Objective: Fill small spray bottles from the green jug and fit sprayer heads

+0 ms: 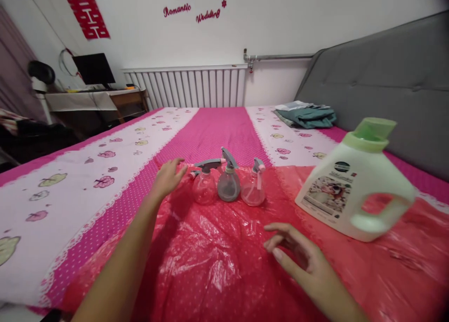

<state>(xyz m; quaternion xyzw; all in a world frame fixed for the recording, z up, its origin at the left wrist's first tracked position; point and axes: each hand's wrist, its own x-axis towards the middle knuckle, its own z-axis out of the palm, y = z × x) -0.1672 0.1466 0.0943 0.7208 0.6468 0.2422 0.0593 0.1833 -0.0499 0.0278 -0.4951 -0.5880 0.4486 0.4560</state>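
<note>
Three small spray bottles stand side by side on a red plastic sheet point(206, 256). The left spray bottle point(204, 191) is clear with a grey and pink trigger head, the middle spray bottle point(228, 187) is smoky grey, and the right spray bottle point(253, 193) is clear. My left hand point(170, 176) hovers left of them, fingers apart and holding nothing. Nearer to me, my right hand point(298, 254) is over the sheet with fingers loosely curled, thumb apart, nothing in it. To its right stands a large pale green detergent jug point(351, 191) with a green cap.
The sheet lies on a bed with a pink patterned cover point(224, 130). Folded clothes point(307, 115) rest near the grey headboard point(379, 78). Against the far wall are a radiator point(189, 85) and a desk point(94, 99) with a monitor point(94, 69).
</note>
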